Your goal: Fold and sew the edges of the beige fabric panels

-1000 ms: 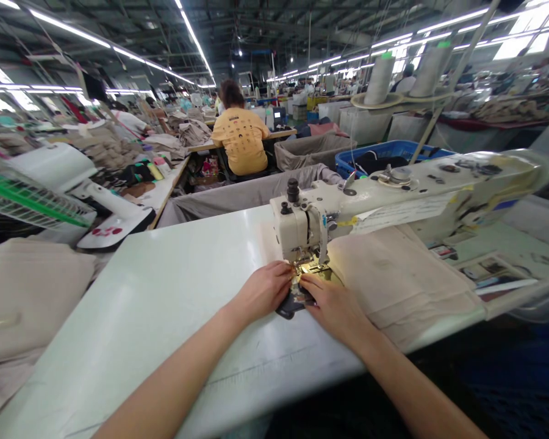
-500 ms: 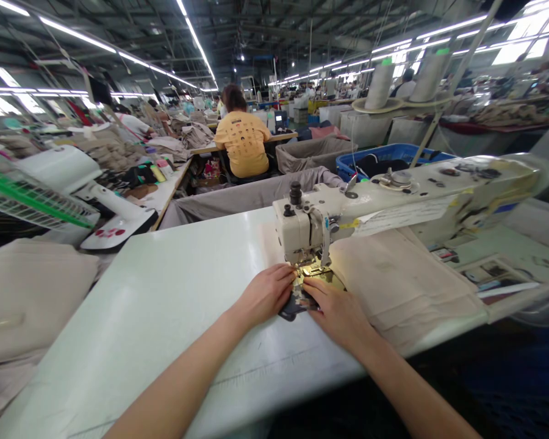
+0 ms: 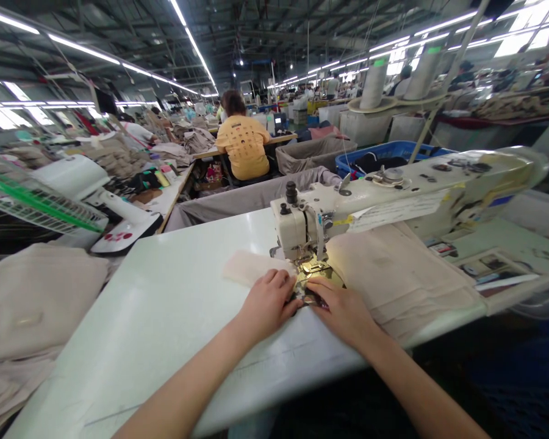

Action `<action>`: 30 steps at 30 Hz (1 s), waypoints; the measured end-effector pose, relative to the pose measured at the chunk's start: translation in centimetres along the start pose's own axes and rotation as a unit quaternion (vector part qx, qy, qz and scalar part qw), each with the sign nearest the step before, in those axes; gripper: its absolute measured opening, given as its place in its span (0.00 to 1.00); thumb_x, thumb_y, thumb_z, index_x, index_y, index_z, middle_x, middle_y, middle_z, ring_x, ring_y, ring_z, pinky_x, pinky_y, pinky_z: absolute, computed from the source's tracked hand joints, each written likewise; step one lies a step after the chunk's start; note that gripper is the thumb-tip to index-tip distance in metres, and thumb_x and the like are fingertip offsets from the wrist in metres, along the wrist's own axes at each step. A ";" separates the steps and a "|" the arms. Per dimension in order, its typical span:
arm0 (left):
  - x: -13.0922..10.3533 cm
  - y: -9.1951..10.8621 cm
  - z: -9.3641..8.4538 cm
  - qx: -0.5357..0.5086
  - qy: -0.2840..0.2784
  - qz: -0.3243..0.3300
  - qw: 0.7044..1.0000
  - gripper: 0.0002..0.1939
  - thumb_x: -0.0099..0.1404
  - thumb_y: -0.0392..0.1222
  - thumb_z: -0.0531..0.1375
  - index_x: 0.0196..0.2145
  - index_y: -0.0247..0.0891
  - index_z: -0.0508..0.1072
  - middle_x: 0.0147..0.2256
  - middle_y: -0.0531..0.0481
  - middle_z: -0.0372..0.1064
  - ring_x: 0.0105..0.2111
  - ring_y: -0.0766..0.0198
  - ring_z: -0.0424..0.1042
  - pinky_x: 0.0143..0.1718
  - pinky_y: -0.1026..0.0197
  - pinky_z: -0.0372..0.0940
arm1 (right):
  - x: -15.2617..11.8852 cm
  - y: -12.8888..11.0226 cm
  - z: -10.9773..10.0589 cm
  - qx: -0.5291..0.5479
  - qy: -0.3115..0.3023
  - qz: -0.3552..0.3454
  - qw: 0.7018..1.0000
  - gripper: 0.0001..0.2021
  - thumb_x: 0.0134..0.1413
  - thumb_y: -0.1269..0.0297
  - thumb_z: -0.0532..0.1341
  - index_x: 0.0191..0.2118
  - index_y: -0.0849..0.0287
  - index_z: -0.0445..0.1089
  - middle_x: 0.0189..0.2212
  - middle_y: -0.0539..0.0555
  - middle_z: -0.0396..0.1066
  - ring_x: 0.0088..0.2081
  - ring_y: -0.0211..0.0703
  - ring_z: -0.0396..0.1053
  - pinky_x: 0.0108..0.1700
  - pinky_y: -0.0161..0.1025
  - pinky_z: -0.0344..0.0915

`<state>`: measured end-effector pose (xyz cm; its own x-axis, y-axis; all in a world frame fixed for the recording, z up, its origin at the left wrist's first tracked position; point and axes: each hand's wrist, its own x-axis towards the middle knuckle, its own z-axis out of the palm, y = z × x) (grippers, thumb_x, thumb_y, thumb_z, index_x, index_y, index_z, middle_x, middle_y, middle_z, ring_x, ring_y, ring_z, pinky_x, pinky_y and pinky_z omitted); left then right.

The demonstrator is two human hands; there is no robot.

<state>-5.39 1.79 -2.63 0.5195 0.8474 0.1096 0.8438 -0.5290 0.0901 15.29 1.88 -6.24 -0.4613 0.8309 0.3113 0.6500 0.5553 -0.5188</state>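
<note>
Pale cloth (image 3: 247,268) stretched sideways, pointed left, touched by left hand (image 3: 266,305), right hand (image 3: 345,312) near, grips can't be told

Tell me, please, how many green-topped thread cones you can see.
2: the left thread cone and the right thread cone, side by side beyond the sewing machine. Others may be hidden in the background.

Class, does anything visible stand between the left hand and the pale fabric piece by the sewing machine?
Nothing visible does: the left hand overlaps the near edge of the pale fabric piece in view; the sewing machine stands to the right, not between. Contact is unclear.
</note>
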 end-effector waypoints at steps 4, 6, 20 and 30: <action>-1.8 2.9 -0.1 -0.010 -0.031 0.028 0.999 0.16 0.68 0.45 0.60 0.51 0.36 0.69 0.49 0.41 0.69 0.50 0.49 0.67 0.50 0.48 0.70 | -1.5 0.2 0.2 0.010 0.009 -0.025 1.000 0.14 0.61 0.70 0.59 0.52 0.58 0.70 0.53 0.58 0.74 0.48 0.48 0.76 0.51 0.44 0.73; -2.3 3.4 0.0 -0.015 -0.024 0.048 0.998 0.15 0.70 0.43 0.58 0.51 0.35 0.69 0.50 0.40 0.70 0.50 0.50 0.68 0.51 0.48 0.70 | -2.1 0.0 0.2 -0.003 -0.006 -0.032 0.999 0.15 0.60 0.71 0.59 0.52 0.59 0.70 0.54 0.58 0.74 0.48 0.48 0.76 0.49 0.43 0.73; -1.6 1.9 0.4 -0.030 -0.009 0.085 0.996 0.14 0.72 0.41 0.53 0.52 0.34 0.70 0.51 0.40 0.71 0.50 0.51 0.69 0.49 0.48 0.71 | -0.9 -1.0 -0.8 -0.122 -0.108 0.004 0.987 0.13 0.60 0.71 0.62 0.50 0.58 0.71 0.51 0.58 0.73 0.43 0.47 0.76 0.40 0.39 0.72; 1.9 -1.5 0.3 -0.022 0.003 0.089 0.996 0.12 0.73 0.40 0.52 0.45 0.36 0.74 0.44 0.42 0.73 0.46 0.54 0.70 0.49 0.51 0.69 | 3.3 -0.6 -1.2 -0.158 -0.108 0.028 0.981 0.11 0.64 0.67 0.60 0.50 0.55 0.72 0.51 0.54 0.71 0.42 0.45 0.75 0.40 0.38 0.68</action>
<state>-5.70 4.19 -2.82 0.6591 0.7402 0.1329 0.7321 -0.6720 0.1118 14.07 4.27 -3.96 -0.5153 0.8517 0.0955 0.8166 0.5218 -0.2468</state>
